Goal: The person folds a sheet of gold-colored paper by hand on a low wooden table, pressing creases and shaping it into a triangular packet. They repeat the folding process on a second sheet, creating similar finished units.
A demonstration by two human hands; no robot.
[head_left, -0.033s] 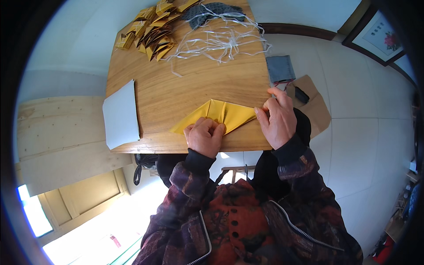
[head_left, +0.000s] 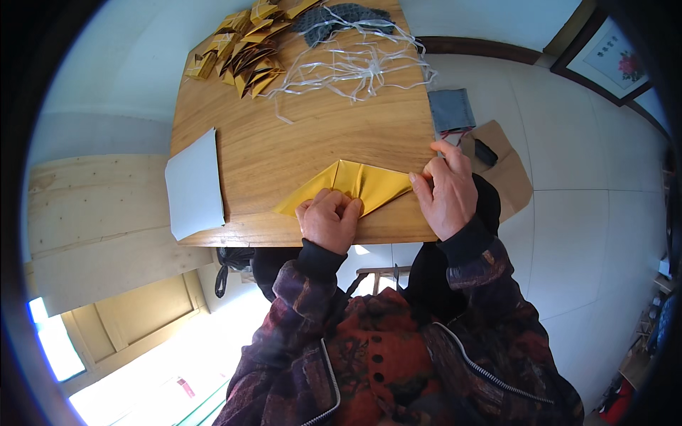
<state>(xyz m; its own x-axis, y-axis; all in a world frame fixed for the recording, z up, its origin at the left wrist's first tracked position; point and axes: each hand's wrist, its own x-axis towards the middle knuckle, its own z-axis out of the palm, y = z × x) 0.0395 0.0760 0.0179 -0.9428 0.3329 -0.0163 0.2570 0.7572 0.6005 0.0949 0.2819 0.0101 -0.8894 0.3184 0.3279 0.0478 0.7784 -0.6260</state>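
A folded sheet of shiny gold paper (head_left: 376,182) lies near the table's front edge, wide and pointed at both ends, with a raised crease down its middle. My left hand (head_left: 328,219) presses on its near side with fingers curled, the thumb against the crease. At the paper's right point, my right hand (head_left: 449,190) has its thumb on the tip and its fingers bent, the index finger reaching a little outward. The palm sides of both hands are hidden.
The wooden table (head_left: 320,128) carries a pile of folded gold paper pieces (head_left: 249,50) at the far left. Beside it lie tangled white plastic strings (head_left: 369,67) and dark grey netting (head_left: 341,21). White sheets (head_left: 195,186) rest at the left edge. Brown cardboard (head_left: 510,174) lies on the floor at right.
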